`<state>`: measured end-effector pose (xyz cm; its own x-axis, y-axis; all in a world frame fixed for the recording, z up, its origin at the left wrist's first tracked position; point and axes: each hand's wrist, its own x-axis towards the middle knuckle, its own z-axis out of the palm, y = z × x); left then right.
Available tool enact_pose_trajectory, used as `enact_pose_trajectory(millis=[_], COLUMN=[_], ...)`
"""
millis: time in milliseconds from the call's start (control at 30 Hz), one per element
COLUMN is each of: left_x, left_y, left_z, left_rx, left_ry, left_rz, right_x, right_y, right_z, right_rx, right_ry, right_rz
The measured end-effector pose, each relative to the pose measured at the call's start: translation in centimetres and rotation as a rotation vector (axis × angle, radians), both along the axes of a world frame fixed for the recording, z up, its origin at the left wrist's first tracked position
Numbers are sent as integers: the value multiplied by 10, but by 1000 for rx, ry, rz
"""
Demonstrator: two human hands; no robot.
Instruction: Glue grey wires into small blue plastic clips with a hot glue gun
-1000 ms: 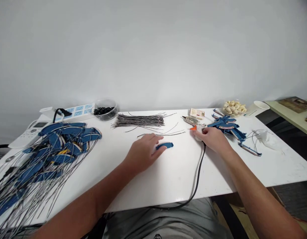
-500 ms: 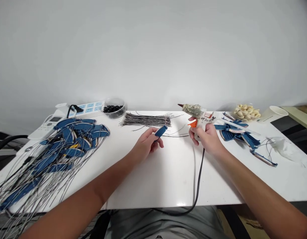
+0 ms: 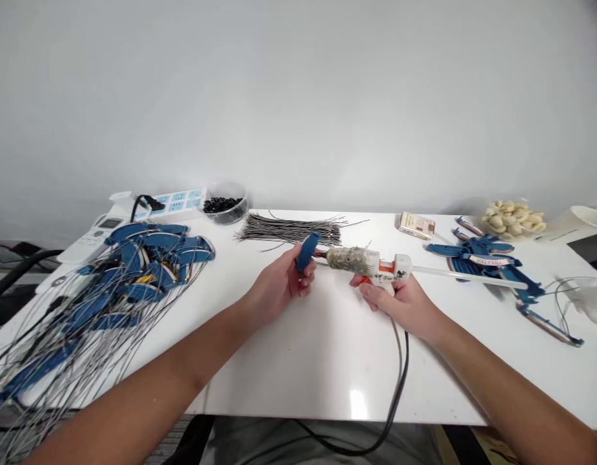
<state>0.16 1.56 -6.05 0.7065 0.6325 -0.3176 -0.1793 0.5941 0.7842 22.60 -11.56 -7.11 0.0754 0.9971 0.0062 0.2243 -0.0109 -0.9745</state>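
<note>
Blue piece [image 3: 308,252] pinched in left hand [image 3: 279,284], seemingly touching nozzle of glue gun [image 3: 351,260] gripped by right hand [image 3: 407,303].

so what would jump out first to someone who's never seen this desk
Probably the hot glue gun in the right hand, its nozzle at the blue piece held up in the left hand, mid-desk. Next, the sprawl of blue pieces trailing thin wires on the left, and the neat wire bundle behind the hands.
</note>
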Motion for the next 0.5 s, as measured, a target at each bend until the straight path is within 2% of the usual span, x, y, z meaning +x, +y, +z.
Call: enact_pose_trajectory(millis=[200,500], left_x=[-2,-3], left_y=[1,1], left_z=[-2,0], left_rx=[221,213], left_ry=[48,-5], left_rz=[42,-43], right_x=[4,8], right_y=[-4,2], right_z=[4,6], right_rx=[-40,-129], right_ry=[-23,-86], right_rz=[58,119])
